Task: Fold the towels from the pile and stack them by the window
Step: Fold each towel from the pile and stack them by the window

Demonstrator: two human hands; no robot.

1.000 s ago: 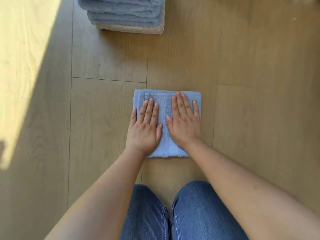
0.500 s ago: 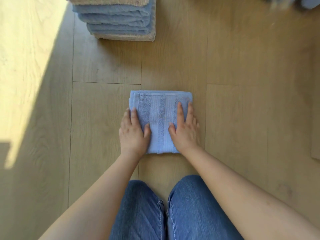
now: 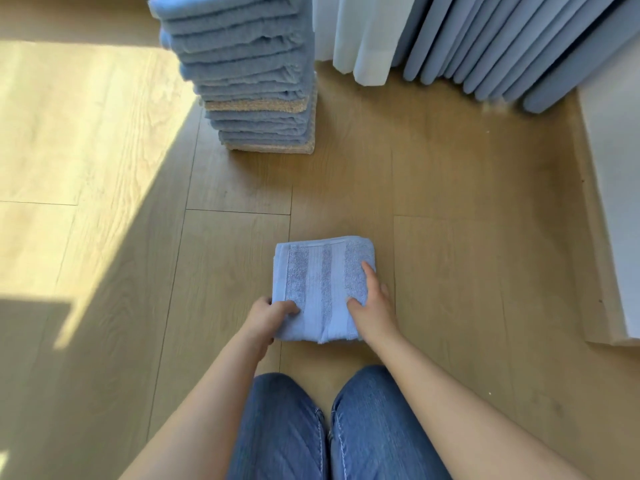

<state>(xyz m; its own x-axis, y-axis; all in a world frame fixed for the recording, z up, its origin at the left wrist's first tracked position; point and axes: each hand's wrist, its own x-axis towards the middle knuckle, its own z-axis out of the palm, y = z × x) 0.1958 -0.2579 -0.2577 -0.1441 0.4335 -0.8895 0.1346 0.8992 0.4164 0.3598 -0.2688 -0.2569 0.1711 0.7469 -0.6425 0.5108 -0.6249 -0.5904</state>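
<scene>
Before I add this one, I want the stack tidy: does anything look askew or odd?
Two things. The stack has two beige towels among the blue ones, and its upper towels seem to overhang leftward, though the wide lens may exaggerate that. The folded towel has a slightly uneven near edge.

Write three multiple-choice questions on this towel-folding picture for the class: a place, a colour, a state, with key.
1. Where does the towel stack stand?
A. on the floor beside the curtains
B. on the person's lap
C. on a chair

2. What colour is the stack's bottom layer?
A. red
B. beige
C. green

3. What is the left hand doing?
A. lying flat on the floor
B. resting on a knee
C. gripping a near corner of the folded towel

1 A: it stands by the curtain hems. 2 B: beige shows under the blue layers. 3 C: its thumb lies on that corner.
</scene>
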